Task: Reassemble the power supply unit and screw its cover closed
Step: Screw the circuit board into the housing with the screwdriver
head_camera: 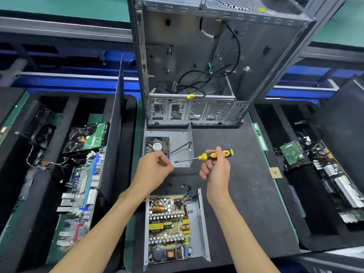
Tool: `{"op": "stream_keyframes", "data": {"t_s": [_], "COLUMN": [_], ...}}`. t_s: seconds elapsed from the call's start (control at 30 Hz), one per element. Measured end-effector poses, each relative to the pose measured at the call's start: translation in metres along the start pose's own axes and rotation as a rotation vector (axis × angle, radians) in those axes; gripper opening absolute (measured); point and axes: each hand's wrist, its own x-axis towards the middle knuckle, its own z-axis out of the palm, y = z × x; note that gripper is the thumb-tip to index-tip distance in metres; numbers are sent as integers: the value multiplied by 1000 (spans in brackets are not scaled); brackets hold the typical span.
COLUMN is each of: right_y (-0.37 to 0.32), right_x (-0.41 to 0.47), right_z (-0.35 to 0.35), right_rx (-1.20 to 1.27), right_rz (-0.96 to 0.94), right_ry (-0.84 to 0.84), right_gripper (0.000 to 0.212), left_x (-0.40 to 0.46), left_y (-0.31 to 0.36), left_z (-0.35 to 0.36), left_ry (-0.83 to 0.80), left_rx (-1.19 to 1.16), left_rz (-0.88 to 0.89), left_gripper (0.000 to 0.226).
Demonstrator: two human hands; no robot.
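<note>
Lying across the middle of a workbench, flanked by black foam trays: dark grey work mat [246,194], carrying everything for the job. Standing upright along the mat's far edge: open grey metal computer case [197,62], black cables trailing loose inside.

Just in front of the case, left of centre: grey sheet-metal power supply cover [180,138], lying inside-up, with a black square cooling fan [157,145] sitting in its left part and a thin black fan lead curling over the bare metal.

Hovering over the cover's near edge: left hand [152,170], fingers curled with thumb and fingertips drawn together as if pinching something small; cannot tell what, if anything, sits between them. Beside it to the right: right hand [215,168], gripping the yellow-and-black handled screwdriver [214,155], handle held between thumb and curled fingers, steel shaft pointing left with the tip hanging over the cover's near right corner.

Scattered on the mat between the hands and the near edge: a few small black screws [170,184].

Sitting at the mat's near edge, centre: open grey power supply base [202,223], holding a tan circuit board [169,229] with copper coils, yellow transformers and rows of heat sinks.

Lying along the mat's right edge: green memory stick [260,137]. Resting in the left tray: green-backed hard drive [86,137] and a long motherboard [82,194].
</note>
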Motion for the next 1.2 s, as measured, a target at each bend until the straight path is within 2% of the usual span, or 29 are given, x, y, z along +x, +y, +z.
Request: {"op": "stream_keyframes", "data": {"t_s": [0.2,0.43,0.53,0.67,0.93,1.2], "right_y": [-12,-23,-25,-26,-26,-18], "right_x": [-2,-4,-3,-3,-7,-13], "right_z": [0,-3,-4,-8,-20,-30], "right_rx": [99,166,167,154,319,422], "right_rz": [49,63,73,72,228,369], "right_ry": [7,14,5,-38,-91,-166], "right_gripper": [37,37,38,37,36,37], "left_x": [-6,-10,-13,-19,-39,-67], "left_y": [11,17,21,28,51,66], "left_z": [-4,-1,-1,-1,8,8], "left_ry": [-78,-180,-184,-128,95,158], "left_rx": [-458,-746,-789,-702,-184,-16], "left_rz": [-20,-54,-53,-27,156,197], "left_gripper": [9,11,12,12,16,11]}}
